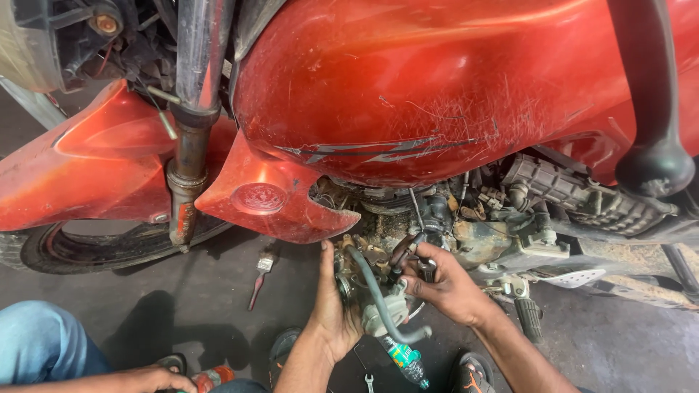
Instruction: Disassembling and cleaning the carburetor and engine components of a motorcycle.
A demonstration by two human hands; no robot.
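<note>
My left hand (329, 309) cups a grimy carburettor (364, 284) from the left, just below the engine of a red motorcycle (408, 87). My right hand (444, 287) grips the same part from the right, fingers curled around its top near a dark cable. A grey rubber hose (382, 309) curves from the carburettor down between my hands. The far side of the carburettor is hidden behind my fingers.
The front fork (191, 124) and front tyre (80, 251) stand at left. A small brush (261, 275), a spanner (369, 381) and a plastic bottle (406, 362) lie on the dark floor. Another person's hand (149, 378) and blue-trousered knee (44, 342) are at bottom left. A footpeg (530, 316) juts out at right.
</note>
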